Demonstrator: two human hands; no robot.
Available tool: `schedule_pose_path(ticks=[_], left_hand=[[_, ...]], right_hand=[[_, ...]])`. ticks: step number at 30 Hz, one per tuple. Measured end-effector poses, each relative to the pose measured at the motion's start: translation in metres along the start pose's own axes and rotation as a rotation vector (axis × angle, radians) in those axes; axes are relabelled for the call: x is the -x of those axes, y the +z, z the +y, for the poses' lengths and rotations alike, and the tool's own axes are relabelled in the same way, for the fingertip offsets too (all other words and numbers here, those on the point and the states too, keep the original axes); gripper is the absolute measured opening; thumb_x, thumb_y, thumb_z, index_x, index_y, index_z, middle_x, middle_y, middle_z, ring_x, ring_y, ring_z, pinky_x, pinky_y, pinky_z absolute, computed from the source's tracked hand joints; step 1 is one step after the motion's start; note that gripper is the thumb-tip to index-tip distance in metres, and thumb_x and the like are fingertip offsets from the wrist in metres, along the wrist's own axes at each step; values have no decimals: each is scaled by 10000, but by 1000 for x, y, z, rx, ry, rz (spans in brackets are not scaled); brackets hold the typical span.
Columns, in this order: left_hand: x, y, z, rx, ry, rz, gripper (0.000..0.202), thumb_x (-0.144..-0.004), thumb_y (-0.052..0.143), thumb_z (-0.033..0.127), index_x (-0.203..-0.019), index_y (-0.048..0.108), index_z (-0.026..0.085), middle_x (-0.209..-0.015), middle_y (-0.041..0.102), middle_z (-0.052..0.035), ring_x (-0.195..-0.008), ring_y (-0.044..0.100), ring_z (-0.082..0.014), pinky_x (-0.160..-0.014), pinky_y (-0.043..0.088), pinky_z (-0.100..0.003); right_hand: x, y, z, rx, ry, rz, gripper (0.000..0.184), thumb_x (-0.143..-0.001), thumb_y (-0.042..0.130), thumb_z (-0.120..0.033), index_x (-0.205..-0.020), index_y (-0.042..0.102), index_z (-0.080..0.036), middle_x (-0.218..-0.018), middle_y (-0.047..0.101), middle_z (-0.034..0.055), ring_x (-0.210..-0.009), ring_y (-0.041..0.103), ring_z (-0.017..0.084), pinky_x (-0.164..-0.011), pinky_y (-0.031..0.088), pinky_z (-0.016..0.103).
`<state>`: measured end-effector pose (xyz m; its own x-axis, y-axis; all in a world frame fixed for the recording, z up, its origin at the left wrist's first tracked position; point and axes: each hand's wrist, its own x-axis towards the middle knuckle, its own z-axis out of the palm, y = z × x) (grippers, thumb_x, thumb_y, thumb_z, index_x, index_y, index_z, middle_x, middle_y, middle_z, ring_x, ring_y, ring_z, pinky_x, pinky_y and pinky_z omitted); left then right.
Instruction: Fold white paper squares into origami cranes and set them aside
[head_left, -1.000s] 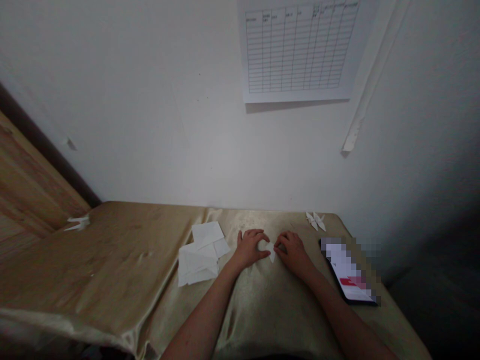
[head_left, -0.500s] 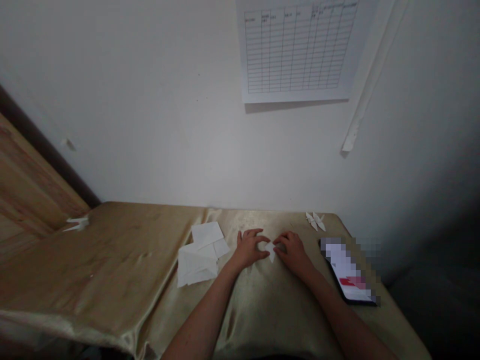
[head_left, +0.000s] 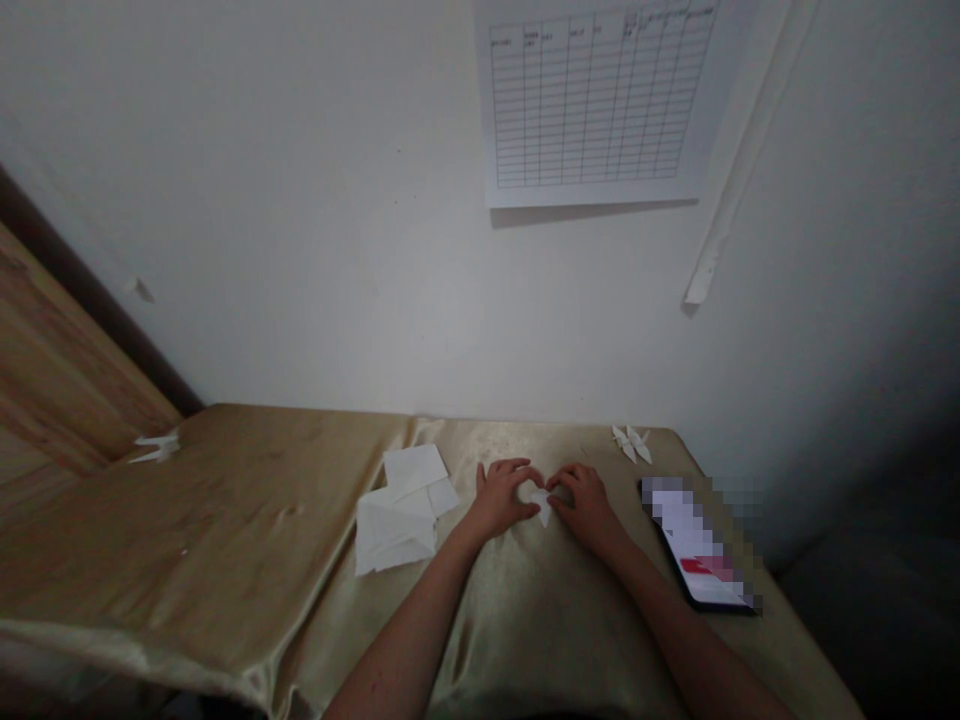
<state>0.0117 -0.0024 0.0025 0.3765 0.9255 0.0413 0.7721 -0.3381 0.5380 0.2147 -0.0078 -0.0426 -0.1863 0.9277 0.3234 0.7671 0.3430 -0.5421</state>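
A small folded piece of white paper (head_left: 543,508) lies between my hands, with one point toward me. My left hand (head_left: 504,497) curls in from the left, its thumb and index fingertips at the paper's left and upper edges. From the other side, my right hand (head_left: 582,503) pinches the paper's right edge between thumb and fingers. The fingertips cover part of the folds. Several loose sheets of white paper (head_left: 394,530) lie overlapping to the left of my left hand. Folded paper cranes (head_left: 631,443) sit beyond my right hand, near the table's back right corner.
A phone (head_left: 694,545) with a lit, partly pixelated screen lies to the right of my right forearm. The table wears a shiny gold cloth (head_left: 225,540) with wrinkles. White scraps (head_left: 156,447) lie at the far left. A printed table sheet (head_left: 592,110) hangs on the wall.
My left index finger has moved slightly in toward the top of the folded paper, closer to my right fingertips. Everything else stays nearly the same.
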Motion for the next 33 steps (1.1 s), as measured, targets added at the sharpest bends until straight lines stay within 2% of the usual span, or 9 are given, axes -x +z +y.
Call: schedule_pose_path(ticks=[4,12,19,25,33], left_hand=[[-1,3,-2,16,-23,23,420,-755,842,277,-1139,688,347,-1495,567,-13,-1449,420,-321,-1218,86,-730],[-1,4,-3,17,-18,31,242,-758,864,277,-965,740,295,-1451,602,-15,-1427,450,-318,-1220,95,-718],[-1,5,-5,-6,-8,17,185,-781,854,309,-937,755,310,-1489,577,-4,-1442,431,-328,-1216,114,-727],[0,3,-4,-32,-1,17,250,-790,850,340,-1024,765,363,-1508,561,0,-1451,425,-337,-1217,118,-728],[1,3,-6,-23,4,24,198,-801,847,356,-988,781,360,-1493,583,1,-1437,453,-320,-1228,130,-708]], right_hand=[[-1,1,0,26,2,2,162,-837,700,-212,-982,748,-264,-1103,666,61,-1134,572,257,-1017,420,410],[0,-1,-2,30,-17,-3,150,-854,685,-194,-961,758,-270,-1076,655,63,-1113,568,251,-1018,421,410],[2,-3,-5,64,-52,9,185,-877,687,-203,-993,790,-303,-1116,653,64,-1142,557,256,-1032,426,423],[4,-10,-6,118,-110,-15,217,-900,667,-179,-983,810,-319,-1143,664,68,-1172,538,260,-1066,406,430],[6,-19,-9,127,-97,-71,145,-894,703,-266,-994,796,-312,-1182,668,63,-1200,550,270,-1094,390,462]])
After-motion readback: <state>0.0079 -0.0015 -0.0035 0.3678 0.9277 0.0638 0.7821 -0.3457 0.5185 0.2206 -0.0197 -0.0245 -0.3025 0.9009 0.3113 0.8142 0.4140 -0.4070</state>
